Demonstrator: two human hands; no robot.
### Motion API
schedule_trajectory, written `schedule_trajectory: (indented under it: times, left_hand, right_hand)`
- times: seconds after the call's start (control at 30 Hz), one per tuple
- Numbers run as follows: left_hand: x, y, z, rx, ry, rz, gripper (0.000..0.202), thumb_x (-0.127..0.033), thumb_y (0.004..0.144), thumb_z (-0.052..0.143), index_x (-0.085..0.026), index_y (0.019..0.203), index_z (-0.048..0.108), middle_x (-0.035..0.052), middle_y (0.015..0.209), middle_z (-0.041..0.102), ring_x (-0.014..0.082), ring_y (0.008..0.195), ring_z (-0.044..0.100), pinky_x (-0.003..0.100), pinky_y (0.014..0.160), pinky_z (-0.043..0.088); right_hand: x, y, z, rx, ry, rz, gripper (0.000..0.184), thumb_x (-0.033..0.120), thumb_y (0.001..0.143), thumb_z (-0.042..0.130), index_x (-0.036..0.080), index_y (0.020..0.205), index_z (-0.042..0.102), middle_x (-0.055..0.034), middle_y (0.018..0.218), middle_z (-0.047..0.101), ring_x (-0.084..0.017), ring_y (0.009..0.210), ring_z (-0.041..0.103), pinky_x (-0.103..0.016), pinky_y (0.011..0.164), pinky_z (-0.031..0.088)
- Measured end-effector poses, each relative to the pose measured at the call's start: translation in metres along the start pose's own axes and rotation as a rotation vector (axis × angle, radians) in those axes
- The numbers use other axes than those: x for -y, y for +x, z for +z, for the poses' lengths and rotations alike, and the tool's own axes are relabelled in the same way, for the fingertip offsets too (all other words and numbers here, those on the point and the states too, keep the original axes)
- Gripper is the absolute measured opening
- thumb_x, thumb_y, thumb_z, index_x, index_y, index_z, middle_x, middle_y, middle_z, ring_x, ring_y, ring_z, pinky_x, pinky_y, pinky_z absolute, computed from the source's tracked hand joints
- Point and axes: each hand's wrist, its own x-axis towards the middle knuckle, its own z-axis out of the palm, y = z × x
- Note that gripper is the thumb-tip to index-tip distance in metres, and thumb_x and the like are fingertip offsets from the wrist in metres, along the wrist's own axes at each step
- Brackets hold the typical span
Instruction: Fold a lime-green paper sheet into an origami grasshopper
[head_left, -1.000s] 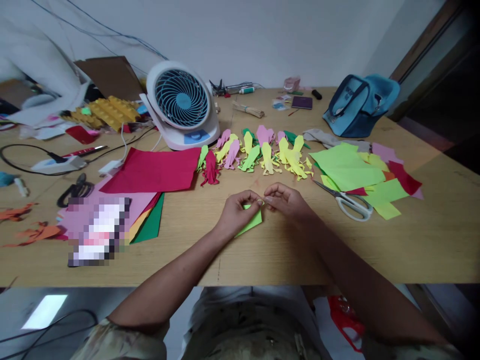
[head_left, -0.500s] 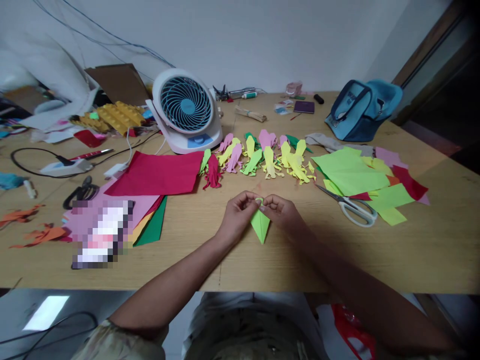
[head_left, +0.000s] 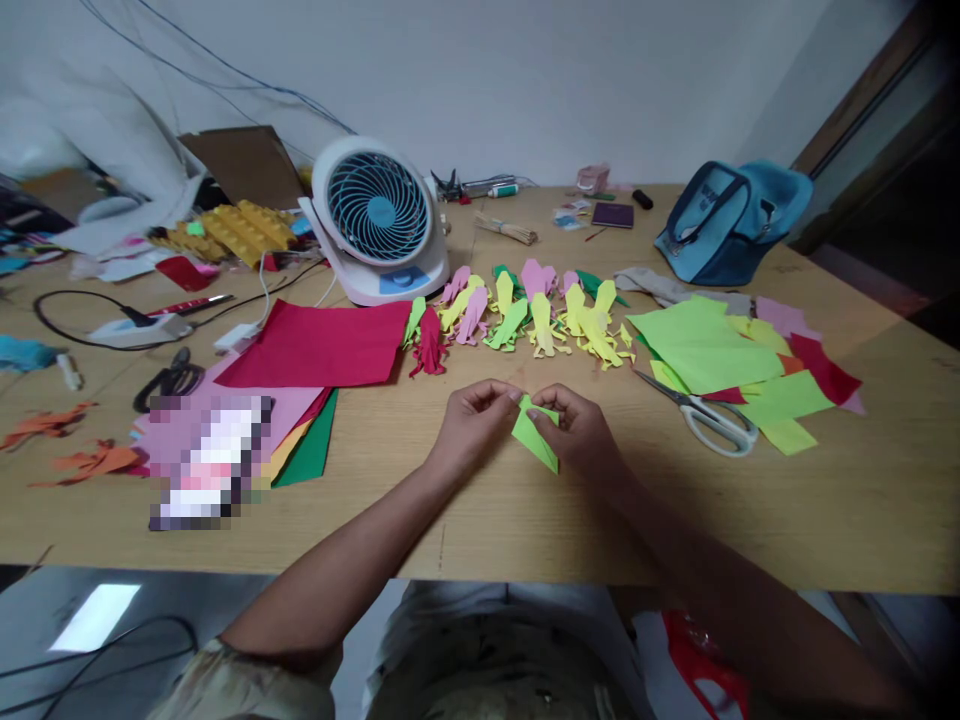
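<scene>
Centre frame: left hand [head_left: 471,424] & right hand [head_left: 576,432] both pinching folded lime-green paper piece [head_left: 535,437] above wooden worktop [head_left: 480,520]; white-handled scissors [head_left: 701,411] at right.

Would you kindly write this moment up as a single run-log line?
left hand: pinching folded green paper | right hand: pinching same paper | nearby: white-handled scissors, folded paper figures | surface: wooden table
</scene>
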Motion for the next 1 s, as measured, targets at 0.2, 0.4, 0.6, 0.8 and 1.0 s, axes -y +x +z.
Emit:
schedule_trajectory:
  times: [0.2, 0.4, 0.6, 0.8, 1.0]
  left_hand:
    - [0.006, 0.003, -0.003, -0.026, 0.089, 0.076, 0.019, -0.033, 0.075, 0.073, -0.014, 0.075, 0.072, 0.0027, 0.073, 0.068, 0.012, 0.067, 0.057, 0.023, 0.065, 0.044]
    - [0.012, 0.005, -0.007, -0.054, 0.226, 0.152, 0.018, -0.031, 0.078, 0.071, -0.014, 0.076, 0.073, 0.0042, 0.076, 0.067, 0.0133, 0.07, 0.057, 0.024, 0.065, 0.043]
    - [0.013, 0.005, -0.005, -0.066, 0.273, 0.15, 0.018, -0.031, 0.079, 0.068, -0.013, 0.077, 0.07, 0.0037, 0.076, 0.066, 0.0128, 0.068, 0.055, 0.024, 0.064, 0.042]
    - [0.015, 0.003, -0.003, -0.081, 0.33, 0.163, 0.019, -0.031, 0.081, 0.063, -0.014, 0.072, 0.062, 0.0003, 0.068, 0.059, 0.0114, 0.063, 0.049, 0.023, 0.06, 0.039]
    - [0.014, 0.006, -0.007, -0.026, 0.294, 0.183, 0.024, -0.034, 0.088, 0.055, -0.015, 0.075, 0.063, 0.0012, 0.072, 0.058, 0.0123, 0.068, 0.05, 0.024, 0.064, 0.04]
  right_hand:
    - [0.0, -0.001, 0.0, -0.014, -0.082, -0.059, 0.013, 0.033, 0.082, 0.063, 0.02, 0.085, 0.061, 0.003, 0.067, 0.057, -0.011, 0.055, 0.046, -0.022, 0.05, 0.036]
    - [0.0, -0.002, -0.001, -0.021, -0.113, -0.093, 0.013, 0.032, 0.083, 0.062, 0.02, 0.086, 0.062, 0.0026, 0.068, 0.059, -0.011, 0.056, 0.049, -0.022, 0.052, 0.037]
    - [0.002, -0.002, 0.001, -0.029, -0.15, -0.108, 0.012, 0.031, 0.082, 0.061, 0.02, 0.086, 0.063, 0.0011, 0.072, 0.063, -0.012, 0.06, 0.053, -0.023, 0.055, 0.039]
    - [0.003, -0.002, 0.002, -0.029, -0.175, -0.128, 0.012, 0.031, 0.082, 0.062, 0.02, 0.084, 0.062, 0.0016, 0.069, 0.061, -0.012, 0.059, 0.052, -0.023, 0.055, 0.039]
    - [0.001, 0.0, 0.002, -0.034, -0.109, -0.066, 0.016, 0.035, 0.081, 0.062, 0.019, 0.086, 0.063, 0.0009, 0.073, 0.062, -0.012, 0.057, 0.05, -0.023, 0.053, 0.038]
